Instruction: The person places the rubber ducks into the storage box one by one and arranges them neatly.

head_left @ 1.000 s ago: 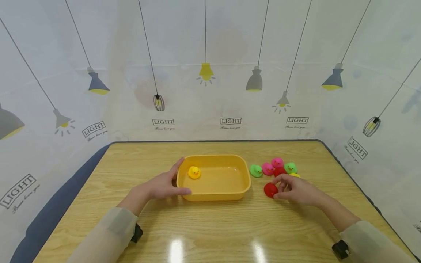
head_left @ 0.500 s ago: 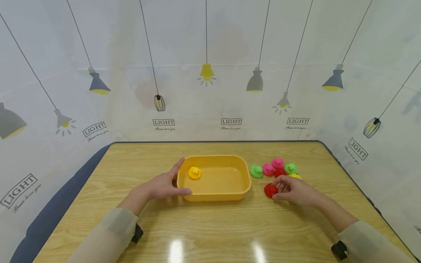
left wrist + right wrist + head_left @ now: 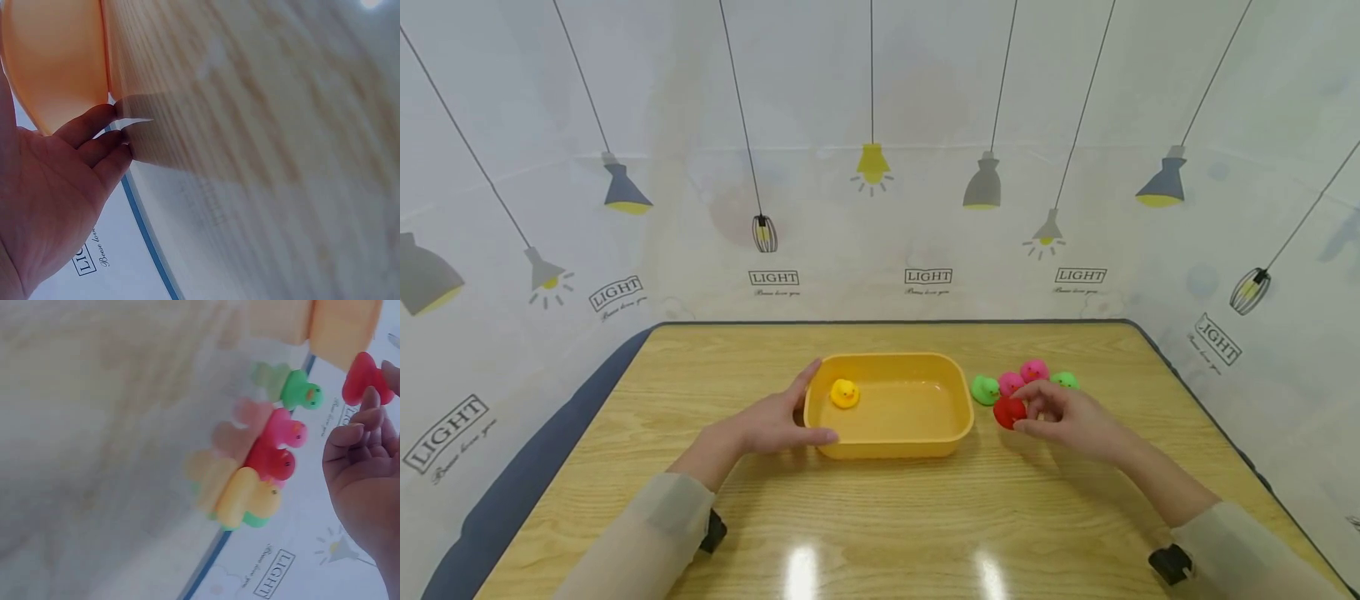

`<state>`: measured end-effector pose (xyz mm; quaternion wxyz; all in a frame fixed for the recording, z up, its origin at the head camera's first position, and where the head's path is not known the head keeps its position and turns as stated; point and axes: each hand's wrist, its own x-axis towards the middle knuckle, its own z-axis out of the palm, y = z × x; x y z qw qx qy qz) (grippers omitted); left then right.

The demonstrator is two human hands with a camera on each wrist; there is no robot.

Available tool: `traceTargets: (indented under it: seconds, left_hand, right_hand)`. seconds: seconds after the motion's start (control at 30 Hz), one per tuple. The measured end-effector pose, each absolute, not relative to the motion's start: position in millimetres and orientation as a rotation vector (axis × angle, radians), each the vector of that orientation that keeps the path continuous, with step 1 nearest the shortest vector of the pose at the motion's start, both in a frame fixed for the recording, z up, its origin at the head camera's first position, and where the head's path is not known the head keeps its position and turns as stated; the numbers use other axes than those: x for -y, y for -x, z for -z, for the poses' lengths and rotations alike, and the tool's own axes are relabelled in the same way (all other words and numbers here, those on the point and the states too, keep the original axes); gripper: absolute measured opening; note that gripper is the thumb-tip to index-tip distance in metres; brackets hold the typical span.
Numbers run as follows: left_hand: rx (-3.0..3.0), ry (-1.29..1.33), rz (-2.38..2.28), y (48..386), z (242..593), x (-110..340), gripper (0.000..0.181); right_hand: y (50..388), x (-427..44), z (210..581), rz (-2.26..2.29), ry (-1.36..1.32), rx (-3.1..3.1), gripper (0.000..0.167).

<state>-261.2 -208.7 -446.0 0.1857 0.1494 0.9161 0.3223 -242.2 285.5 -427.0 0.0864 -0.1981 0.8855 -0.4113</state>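
My right hand (image 3: 1078,421) pinches a red rubber duck (image 3: 1009,412) between thumb and fingertips. In the right wrist view this red duck (image 3: 360,379) is held up off the table, apart from the others. At the tub's left end, my left hand (image 3: 771,422) holds the yellow plastic tub (image 3: 887,450), thumb at the near rim and forefinger at the far left corner. Several of its fingers (image 3: 112,164) show bent in the left wrist view, where the thumb is hidden. One yellow rubber duck (image 3: 845,393) sits inside the tub near its left end.
Right of the tub stand a green duck (image 3: 985,390), pink ducks (image 3: 1034,370) and another green duck (image 3: 1066,380). A red duck (image 3: 272,462) and a yellow duck (image 3: 237,497) beside them are hidden behind my right hand in the head view. A printed curtain (image 3: 820,100) surrounds the wooden table.
My right hand has lifted the red duck off the table and moved it slightly up and to the left. The left hand, the tub and the duck inside have stayed put.
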Motion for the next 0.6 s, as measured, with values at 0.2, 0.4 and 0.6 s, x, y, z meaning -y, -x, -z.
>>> traceTargets:
  seconds: [0.2, 0.4, 0.6]
  left_hand:
    - [-2.590, -0.425, -0.894, 262, 447, 209, 0.131]
    - [-2.581, -0.428, -0.901, 262, 446, 210, 0.132]
    - [-2.582, -0.423, -0.894, 262, 445, 209, 0.132]
  right_hand:
    - [245, -271, 414, 1.284, 0.635, -2.658, 0.037]
    - [250, -251, 399, 1.253, 0.648, -2.667, 0.036]
    - [262, -230, 397, 1.239, 0.713, -2.664, 0.034]
